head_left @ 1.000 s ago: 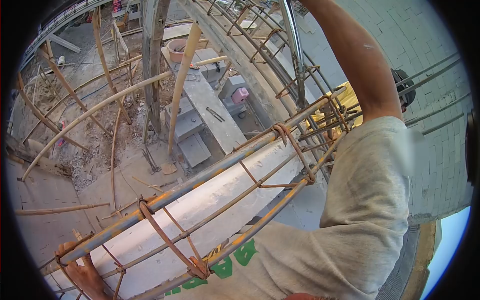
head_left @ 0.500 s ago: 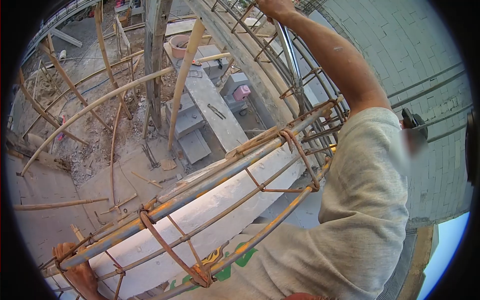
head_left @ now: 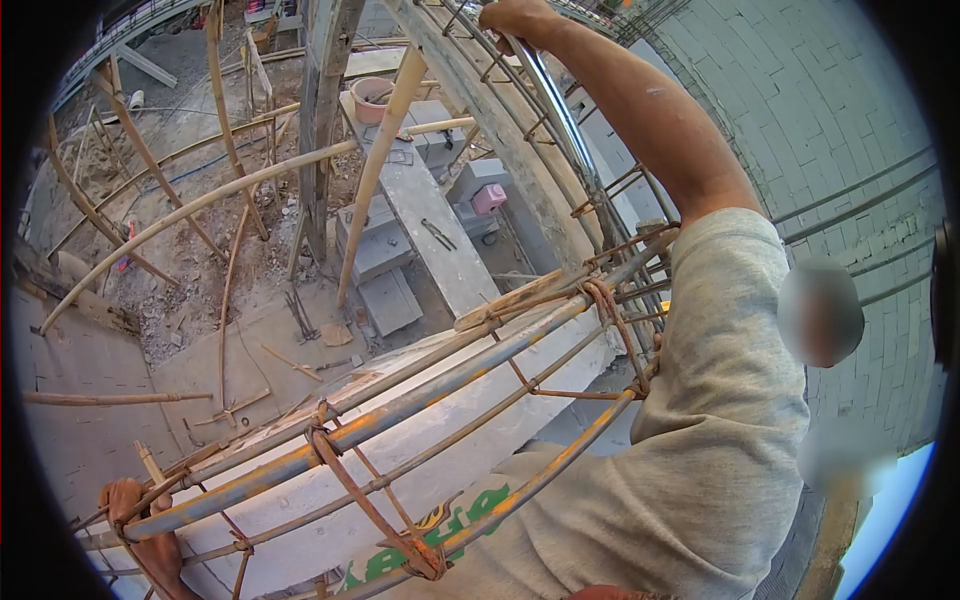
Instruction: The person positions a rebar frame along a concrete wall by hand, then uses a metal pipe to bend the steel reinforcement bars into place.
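My right hand (head_left: 521, 22), at the top of the view, is closed round the upper end of a shiny metal bar (head_left: 550, 92). The bar slants down along a far run of rebar; what its lower end touches I cannot make out. At the lower left, my left hand (head_left: 130, 508) has its fingers wrapped round the end of a rebar cage (head_left: 275, 472). The cage has long ribbed bars, some streaked yellow, tied with rusty stirrups (head_left: 370, 495). It crosses in front of my grey shirt, above a white beam-like surface (head_left: 420, 410).
Beyond the cage, a long plank (head_left: 430, 225) bears pliers-like tools and a pink bucket (head_left: 371, 100). Grey blocks (head_left: 388, 300) and a pink container (head_left: 489, 199) lie below. A bamboo pole (head_left: 385, 170) stands beside a timber post (head_left: 325, 120). Block wall (head_left: 850, 120) rises at right; blurred shapes are there.
My right hand has moved left with the bar's upper end, so the bar leans more. The near cage has shifted a little and my left hand stays on its end.
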### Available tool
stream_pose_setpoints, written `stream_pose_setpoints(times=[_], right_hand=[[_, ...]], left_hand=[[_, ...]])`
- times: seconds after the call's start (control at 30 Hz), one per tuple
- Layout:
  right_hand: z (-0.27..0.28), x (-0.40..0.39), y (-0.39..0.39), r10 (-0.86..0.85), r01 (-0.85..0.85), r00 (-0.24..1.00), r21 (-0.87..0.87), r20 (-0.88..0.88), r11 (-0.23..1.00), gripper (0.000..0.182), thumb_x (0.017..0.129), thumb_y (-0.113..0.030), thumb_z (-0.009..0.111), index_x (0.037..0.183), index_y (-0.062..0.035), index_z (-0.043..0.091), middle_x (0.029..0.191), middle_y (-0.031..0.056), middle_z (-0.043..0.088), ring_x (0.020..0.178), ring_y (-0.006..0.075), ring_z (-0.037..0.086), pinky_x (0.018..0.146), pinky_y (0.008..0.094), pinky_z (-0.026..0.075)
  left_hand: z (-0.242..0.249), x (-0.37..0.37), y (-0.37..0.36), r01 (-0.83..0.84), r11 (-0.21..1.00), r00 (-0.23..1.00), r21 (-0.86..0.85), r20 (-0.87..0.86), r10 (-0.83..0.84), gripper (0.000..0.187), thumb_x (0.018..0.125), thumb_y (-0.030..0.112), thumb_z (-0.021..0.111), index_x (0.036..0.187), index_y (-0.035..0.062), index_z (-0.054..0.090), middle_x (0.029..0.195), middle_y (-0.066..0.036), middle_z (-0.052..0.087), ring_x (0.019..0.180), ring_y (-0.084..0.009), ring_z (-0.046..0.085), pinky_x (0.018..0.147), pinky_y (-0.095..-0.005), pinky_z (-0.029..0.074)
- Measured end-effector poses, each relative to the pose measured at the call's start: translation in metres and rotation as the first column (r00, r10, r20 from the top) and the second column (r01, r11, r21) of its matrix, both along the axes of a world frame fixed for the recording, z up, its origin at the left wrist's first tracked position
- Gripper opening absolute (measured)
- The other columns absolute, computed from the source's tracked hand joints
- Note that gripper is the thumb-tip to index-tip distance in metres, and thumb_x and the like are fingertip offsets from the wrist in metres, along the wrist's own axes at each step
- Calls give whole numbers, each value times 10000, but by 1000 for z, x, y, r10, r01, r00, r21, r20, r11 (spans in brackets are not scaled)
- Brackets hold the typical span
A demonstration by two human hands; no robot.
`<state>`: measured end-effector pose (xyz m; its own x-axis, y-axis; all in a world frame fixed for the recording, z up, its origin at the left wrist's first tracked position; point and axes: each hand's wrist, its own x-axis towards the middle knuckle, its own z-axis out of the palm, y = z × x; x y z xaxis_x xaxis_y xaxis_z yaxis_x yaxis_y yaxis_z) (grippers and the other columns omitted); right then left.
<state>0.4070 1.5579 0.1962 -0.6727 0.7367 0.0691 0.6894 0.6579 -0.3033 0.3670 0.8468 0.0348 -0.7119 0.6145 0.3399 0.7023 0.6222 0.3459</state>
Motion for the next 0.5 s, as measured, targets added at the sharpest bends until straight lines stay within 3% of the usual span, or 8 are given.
stream_pose_setpoints(times=[0.07, 0.17, 0.2, 0.27, 0.37, 0.4, 0.47, 0.5], right_hand=[[8, -14, -4, 74, -70, 997, -246, 8, 967, 264, 800, -201, 654, 926, 29, 686, 868, 232, 700, 768, 347, 715, 714, 444, 588], [20, -20, -18, -6, 2, 999, -99, -43, 995, 598, 844, -533, 675, 938, 57, 653, 740, 135, 630, 534, 205, 627, 491, 368, 517], [19, -29, -12, -12, 2, 998, -135, -68, 991, 629, 859, -586, 638, 948, 36, 660, 707, 133, 632, 491, 229, 627, 449, 389, 522], [31, -35, -26, -96, 57, 982, -228, -162, 972, 608, 869, -598, 621, 843, 9, 596, 707, 146, 619, 540, 228, 634, 478, 384, 540], [39, -42, -41, -155, 99, 968, -267, -198, 959, 644, 889, -637, 555, 801, 0, 570, 713, 152, 615, 561, 241, 635, 488, 393, 534], [32, -52, -35, -248, 189, 944, -260, -219, 947, 638, 909, -631, 518, 808, -4, 577, 711, 148, 620, 549, 254, 631, 488, 404, 521], [24, -63, -29, -321, 262, 913, -243, -250, 934, 453, 921, -456, 523, 782, -26, 558, 673, 130, 607, 520, 260, 620, 462, 413, 496], [21, -70, -22, -340, 299, 920, -209, -197, 931, 383, 911, -390, 506, 784, -33, 559, 663, 114, 595, 496, 245, 595, 439, 401, 462]], left_hand=[[-9, -4, -5, 1, 1000, 999, -10, -44, -2, 377, 805, 331, 622, 686, 41, 411, 655, -124, 376, 660, -303, 391, 738, -412, 322], [-12, -2, 0, -46, 997, 999, 66, -3, 46, 390, 752, 340, 663, 671, 46, 420, 632, -123, 385, 642, -310, 399, 734, -409, 323], [-13, 1, 4, -72, 990, 997, 123, 47, 67, 395, 730, 345, 679, 667, 48, 426, 626, -125, 390, 639, -315, 404, 734, -410, 324], [-4, 5, 17, -92, 981, 994, 169, 70, 81, 399, 703, 345, 698, 664, 52, 432, 621, -127, 395, 638, -325, 413, 734, -413, 328], [6, 2, -9, -6, 984, 991, -178, 132, 29, 352, 742, 272, 789, 901, 45, 572, 917, -131, 540, 883, -298, 522, 884, -425, 406], [18, 4, 7, -17, 971, 990, -237, 131, 50, 348, 739, 297, 775, 882, 49, 578, 862, -137, 558, 881, -319, 525, 885, -440, 396], [23, 13, 26, -51, 997, 995, -52, -85, 46, 345, 721, 331, 741, 664, 62, 533, 710, -129, 562, 739, -337, 543, 810, -445, 367], [26, 15, 26, -62, 994, 997, -92, -58, 57, 340, 720, 366, 757, 700, 71, 591, 733, -116, 595, 767, -327, 560, 829, -450, 369]])
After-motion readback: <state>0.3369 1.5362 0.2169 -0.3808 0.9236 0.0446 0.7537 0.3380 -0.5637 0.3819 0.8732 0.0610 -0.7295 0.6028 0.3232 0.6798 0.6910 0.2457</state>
